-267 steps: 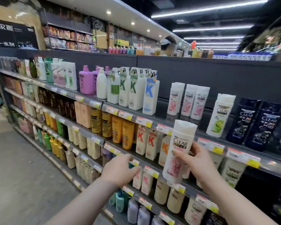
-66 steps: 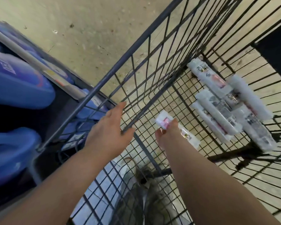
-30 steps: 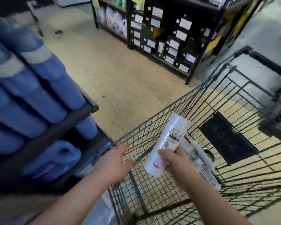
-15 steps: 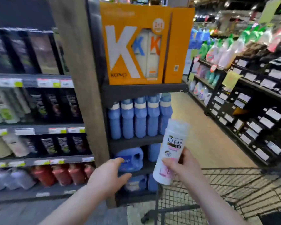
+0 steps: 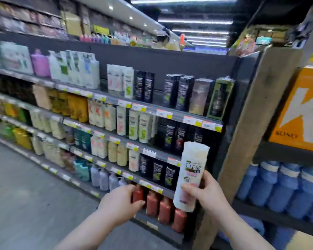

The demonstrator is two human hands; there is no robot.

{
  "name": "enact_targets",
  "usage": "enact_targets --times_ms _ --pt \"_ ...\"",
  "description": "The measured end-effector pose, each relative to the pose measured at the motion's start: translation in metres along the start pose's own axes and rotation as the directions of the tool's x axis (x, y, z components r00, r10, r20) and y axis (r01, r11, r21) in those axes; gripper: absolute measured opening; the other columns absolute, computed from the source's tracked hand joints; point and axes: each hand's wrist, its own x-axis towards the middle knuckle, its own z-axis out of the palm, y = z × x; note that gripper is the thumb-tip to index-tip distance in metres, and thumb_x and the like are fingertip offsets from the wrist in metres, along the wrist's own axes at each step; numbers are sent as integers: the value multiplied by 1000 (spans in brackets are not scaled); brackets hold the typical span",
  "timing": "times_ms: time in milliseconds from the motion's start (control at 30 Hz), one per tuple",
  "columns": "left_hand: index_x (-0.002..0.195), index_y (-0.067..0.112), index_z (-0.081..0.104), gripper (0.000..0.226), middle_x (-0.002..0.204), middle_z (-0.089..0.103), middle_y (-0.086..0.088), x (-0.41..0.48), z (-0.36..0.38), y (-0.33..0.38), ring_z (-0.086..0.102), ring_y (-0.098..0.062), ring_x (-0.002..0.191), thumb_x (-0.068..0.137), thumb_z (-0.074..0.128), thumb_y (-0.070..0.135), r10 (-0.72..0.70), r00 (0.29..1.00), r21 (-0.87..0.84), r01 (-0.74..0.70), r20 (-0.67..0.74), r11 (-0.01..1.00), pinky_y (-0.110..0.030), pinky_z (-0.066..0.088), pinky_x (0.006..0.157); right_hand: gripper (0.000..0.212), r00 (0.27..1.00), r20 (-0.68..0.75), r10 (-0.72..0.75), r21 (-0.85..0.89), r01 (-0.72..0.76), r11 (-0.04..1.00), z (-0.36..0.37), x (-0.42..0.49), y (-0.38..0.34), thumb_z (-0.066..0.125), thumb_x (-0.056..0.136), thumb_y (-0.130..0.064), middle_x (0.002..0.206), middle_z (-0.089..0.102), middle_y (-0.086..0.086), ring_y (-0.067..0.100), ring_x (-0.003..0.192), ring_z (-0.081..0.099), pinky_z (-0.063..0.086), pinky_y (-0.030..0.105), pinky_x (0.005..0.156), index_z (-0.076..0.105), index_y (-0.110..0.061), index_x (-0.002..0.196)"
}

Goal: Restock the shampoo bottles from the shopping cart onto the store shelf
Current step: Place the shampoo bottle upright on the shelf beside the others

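Observation:
My right hand (image 5: 209, 193) grips a white and pink CLEAR shampoo bottle (image 5: 191, 175) upright, cap end up, in front of the lower shelves. My left hand (image 5: 120, 200) hovers low at the centre with relaxed fingers and holds nothing. On the top row of the store shelf (image 5: 152, 110) stand matching white and pink bottles (image 5: 118, 81), with dark CLEAR bottles (image 5: 145, 87) beside them. The shopping cart is out of view.
A wooden post (image 5: 249, 127) ends the shelf run on the right. Beyond it an end rack carries an orange K box (image 5: 300, 109) and blue bottles (image 5: 282, 186). Red bottles (image 5: 163, 208) fill the bottom row. Grey aisle floor (image 5: 25, 195) lies to the left. A person (image 5: 162, 39) stands beyond the shelf.
The view has swung left from the end rack to the shampoo shelves. My right hand still grips the same bottle, taken from the cart two seconds ago; the cart has left the frame.

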Motion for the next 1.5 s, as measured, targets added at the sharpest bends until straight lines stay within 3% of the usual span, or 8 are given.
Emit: enact_targets --times_ms 133,300,567,700,867,1133,1367,1500 --pt "104 28 58 45 108 64 6 10 -49 -97 60 -17 106 74 52 60 -96 994 -19 95 -47 995 -34 49 87 37 997 75 -37 37 34 999 110 35 -22 69 75 9 88 65 -6 1 72 61 47 5 56 57 -16 99" --pt "112 24 56 45 113 62 1 25 -96 -185 57 -21 111 81 54 56 -190 973 28 195 -130 980 -31 47 86 37 986 154 -72 56 64 996 213 66 -46 70 76 4 92 65 -6 6 81 60 46 16 64 55 -25 93" --pt "113 27 56 41 113 63 2 64 -141 -273 59 -20 105 83 53 53 -279 946 -15 281 -162 960 -31 48 82 42 966 245 -81 16 80 997 319 133 -66 72 75 1 102 67 2 12 88 62 49 22 71 56 -12 111" --pt "121 27 54 46 118 61 2 106 -163 -313 58 -19 107 84 53 55 -307 936 -10 310 -170 951 -31 48 84 40 952 291 -91 21 89 996 367 185 -71 72 75 1 98 67 -3 9 90 63 48 17 67 57 -16 109" --pt "127 27 50 50 127 56 5 186 -201 -350 58 -15 109 86 52 55 -310 929 8 318 -204 948 -32 49 90 44 946 310 -94 30 90 996 416 271 -78 75 73 -3 104 68 0 14 95 64 52 27 77 57 -19 110" --pt "134 32 43 58 134 46 9 317 -250 -384 51 -12 117 83 52 59 -247 949 -21 248 -197 969 -35 46 97 44 955 269 -121 28 118 993 466 404 -100 76 71 -7 100 69 -4 16 96 65 55 48 85 59 -27 105" --pt "139 26 38 62 142 39 5 425 -263 -380 37 -15 130 86 50 56 -32 987 36 38 -160 999 -33 35 108 47 978 127 -167 -5 169 986 461 472 -113 75 75 -7 103 63 -13 3 97 59 49 23 75 50 -33 106" --pt "138 27 39 62 140 40 6 485 -274 -373 36 -15 130 85 52 56 138 976 51 -131 -168 990 -32 32 109 45 979 -63 -196 -89 190 978 452 512 -116 76 73 -9 103 65 -10 5 94 60 47 23 76 51 -32 102"
